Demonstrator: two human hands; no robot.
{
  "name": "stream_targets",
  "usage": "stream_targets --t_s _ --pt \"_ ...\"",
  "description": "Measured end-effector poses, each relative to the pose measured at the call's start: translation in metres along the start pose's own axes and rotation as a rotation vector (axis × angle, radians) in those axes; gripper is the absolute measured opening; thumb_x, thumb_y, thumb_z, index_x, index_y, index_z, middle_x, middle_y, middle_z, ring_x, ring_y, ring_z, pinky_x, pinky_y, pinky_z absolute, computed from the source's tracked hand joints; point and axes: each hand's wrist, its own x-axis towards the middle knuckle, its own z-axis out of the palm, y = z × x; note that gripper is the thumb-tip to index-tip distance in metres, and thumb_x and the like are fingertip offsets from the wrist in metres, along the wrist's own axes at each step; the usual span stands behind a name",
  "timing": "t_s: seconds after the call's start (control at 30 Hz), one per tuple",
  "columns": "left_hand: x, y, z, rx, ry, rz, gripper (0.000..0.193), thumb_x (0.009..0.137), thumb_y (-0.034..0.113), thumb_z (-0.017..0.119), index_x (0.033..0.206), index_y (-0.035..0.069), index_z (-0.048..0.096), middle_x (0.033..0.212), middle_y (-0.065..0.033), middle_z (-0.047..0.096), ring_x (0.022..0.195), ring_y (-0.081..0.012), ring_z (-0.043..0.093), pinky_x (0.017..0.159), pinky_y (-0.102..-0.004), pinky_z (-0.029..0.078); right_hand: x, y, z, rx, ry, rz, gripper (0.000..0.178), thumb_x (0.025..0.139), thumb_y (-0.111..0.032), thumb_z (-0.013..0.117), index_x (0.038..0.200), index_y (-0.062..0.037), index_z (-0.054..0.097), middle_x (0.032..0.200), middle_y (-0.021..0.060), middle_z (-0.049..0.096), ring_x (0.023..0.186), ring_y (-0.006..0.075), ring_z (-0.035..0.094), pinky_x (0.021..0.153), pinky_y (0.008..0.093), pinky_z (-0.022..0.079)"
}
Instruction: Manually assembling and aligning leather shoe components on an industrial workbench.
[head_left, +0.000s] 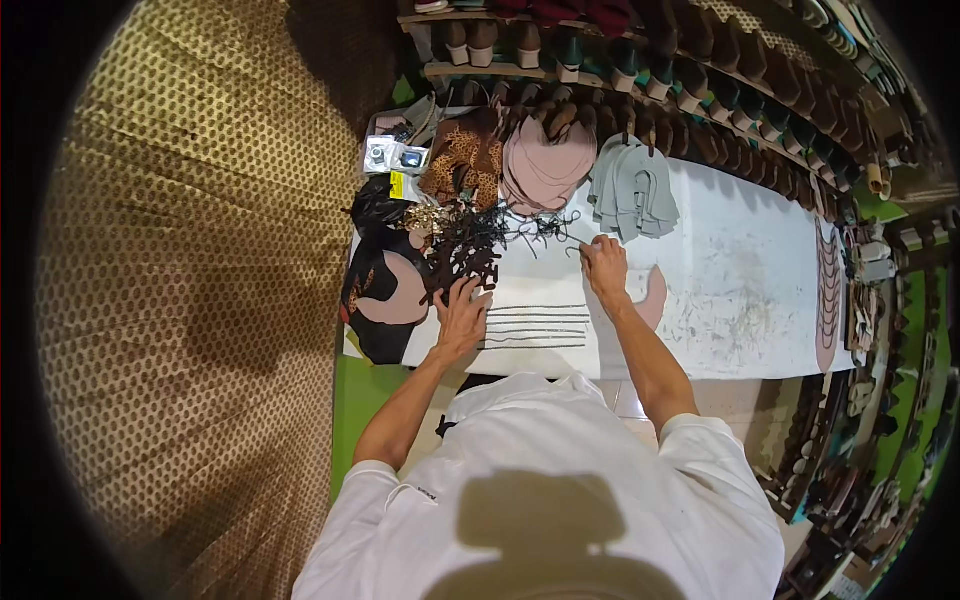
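Note:
Several thin dark strips (535, 331) lie side by side in near-parallel rows on the white tabletop in front of me. My left hand (462, 320) rests at their left ends with fingers spread, its fingertips beside a heap of short dark brown strap pieces (468, 262). Farther right, my right hand (606, 268) is closed in a pinch at the end of a thin dark strip (574, 250), which curls out to the left of the fingers. Beyond it lies a loose tangle of similar black strips (545, 228). The right fingertips are partly hidden.
Stacked pink cut pieces (548, 165), grey ones (633, 188) and leopard-print ones (463, 160) line the table's far side. Pink curved pieces lie at left (395, 290) and beside my right forearm (652, 298). Shelves of shoes (690, 95) rise behind; a patterned curtain (200, 300) hangs left.

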Motion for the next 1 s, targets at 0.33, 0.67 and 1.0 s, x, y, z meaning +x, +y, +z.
stream_targets --t_s 0.33,0.67,1.0 --pt "0.102 0.044 -0.023 -0.702 -0.015 -0.043 0.047 0.097 0.025 0.071 0.140 0.005 0.064 0.146 -0.0129 0.060 0.140 -0.0290 0.052 0.118 -0.0430 0.035 0.036 -0.044 -0.064 0.476 -0.158 0.039 0.020 0.091 -0.022 0.071 0.097 -0.0025 0.073 0.095 0.0118 0.075 0.081 0.0274 0.065 0.094 0.0432 0.048" --pt "0.167 0.083 -0.073 -1.129 -0.314 -0.152 0.050 0.096 0.032 0.076 0.126 -0.008 0.070 0.123 -0.0151 0.073 0.117 -0.0201 0.067 0.104 -0.0338 0.049 0.068 -0.077 -0.123 1.008 -0.278 0.129 0.020 0.095 -0.018 0.065 0.097 0.0008 0.071 0.091 0.0049 0.073 0.092 0.0153 0.068 0.093 0.0325 0.051" --pt "0.185 0.094 -0.105 -1.231 -0.318 -0.151 0.038 0.097 0.021 0.074 0.129 0.001 0.072 0.125 -0.0102 0.070 0.114 -0.0159 0.062 0.099 -0.0315 0.048 0.095 -0.079 -0.133 1.089 -0.427 0.196 0.024 0.098 -0.025 0.070 0.102 -0.0025 0.075 0.084 0.0016 0.072 0.077 0.0106 0.062 0.075 0.0281 0.050"
